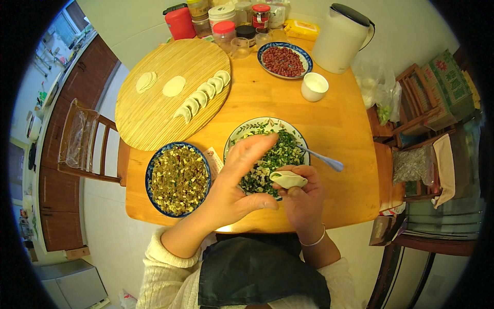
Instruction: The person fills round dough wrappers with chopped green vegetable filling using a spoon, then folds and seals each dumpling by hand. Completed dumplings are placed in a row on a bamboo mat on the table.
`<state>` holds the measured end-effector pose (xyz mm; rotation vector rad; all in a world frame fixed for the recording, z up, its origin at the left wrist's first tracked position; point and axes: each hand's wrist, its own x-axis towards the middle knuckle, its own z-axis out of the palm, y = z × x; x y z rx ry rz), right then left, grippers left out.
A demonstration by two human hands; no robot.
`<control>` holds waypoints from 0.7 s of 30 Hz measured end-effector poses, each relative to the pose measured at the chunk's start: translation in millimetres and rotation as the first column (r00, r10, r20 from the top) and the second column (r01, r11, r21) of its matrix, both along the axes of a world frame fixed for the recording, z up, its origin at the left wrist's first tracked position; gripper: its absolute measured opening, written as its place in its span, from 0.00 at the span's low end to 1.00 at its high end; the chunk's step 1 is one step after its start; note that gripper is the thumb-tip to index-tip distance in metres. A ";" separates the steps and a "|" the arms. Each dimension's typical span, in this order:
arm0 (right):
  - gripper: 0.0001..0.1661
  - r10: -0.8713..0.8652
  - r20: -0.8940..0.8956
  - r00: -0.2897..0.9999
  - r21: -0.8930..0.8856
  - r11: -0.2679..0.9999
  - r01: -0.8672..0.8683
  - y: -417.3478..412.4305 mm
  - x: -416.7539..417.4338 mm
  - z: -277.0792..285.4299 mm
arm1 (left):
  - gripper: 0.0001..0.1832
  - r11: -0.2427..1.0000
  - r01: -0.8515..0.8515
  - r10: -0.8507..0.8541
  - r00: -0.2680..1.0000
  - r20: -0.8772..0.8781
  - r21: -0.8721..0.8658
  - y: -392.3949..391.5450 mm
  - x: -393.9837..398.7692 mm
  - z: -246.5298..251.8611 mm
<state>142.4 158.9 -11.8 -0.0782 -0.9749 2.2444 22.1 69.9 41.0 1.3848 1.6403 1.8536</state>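
My right hand (303, 197) holds a folded dumpling (288, 179) between thumb and fingers; green filling shows at its left end. My left hand (235, 185) is spread just left of it, thumb and fingers apart, over a patterned bowl (228, 145) of chopped green filling (290, 148). A spoon (326, 159) leans on that bowl's right rim. At the left stands a blue-rimmed bowl (147, 177) of brown and yellow filling (177, 179). The round slatted board (146, 119) bears a row of folded dumplings (199, 98), one flat wrapper (174, 86) and a small stack of wrappers (146, 82).
A plate of red beans or peanuts (283, 61), a white cup (315, 87) and a white kettle (339, 38) stand at the back right. Several jars (224, 33) line the wall. Wooden chairs (110, 150) flank the table (339, 127), one beside its left edge.
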 end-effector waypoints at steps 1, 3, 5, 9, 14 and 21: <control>0.20 0.053 -0.078 0.996 -0.103 0.993 -0.061 2.2 -0.2 -0.3 | 0.23 1.000 0.015 -0.018 0.993 0.116 0.028 -0.2 2.1 -2.3; 0.20 0.052 -0.074 0.996 -0.099 0.993 -0.059 1.3 -1.8 -0.9 | 0.28 0.990 0.140 -0.142 0.959 0.246 0.024 -5.6 -2.9 -18.0; 0.20 0.047 -0.066 0.997 -0.096 0.994 -0.053 -1.2 -4.4 -0.2 | 0.24 0.990 0.140 -0.141 0.969 0.204 0.020 -8.3 -4.5 -24.5; 0.19 0.059 -0.055 0.997 -0.085 0.994 -0.063 -3.4 -7.7 -1.1 | 0.13 0.996 0.081 -0.086 0.961 0.262 0.031 -11.9 -0.4 -23.7; 0.19 0.060 -0.052 0.997 -0.042 0.997 -0.063 -8.2 -11.7 -0.5 | 0.11 0.998 0.049 -0.059 0.927 0.371 0.035 -16.5 1.2 -25.9; 0.19 0.061 -0.065 0.996 0.020 0.998 -0.060 -9.6 -14.0 1.2 | 0.06 0.999 -0.032 0.028 0.994 0.102 0.036 -17.3 -3.7 -21.0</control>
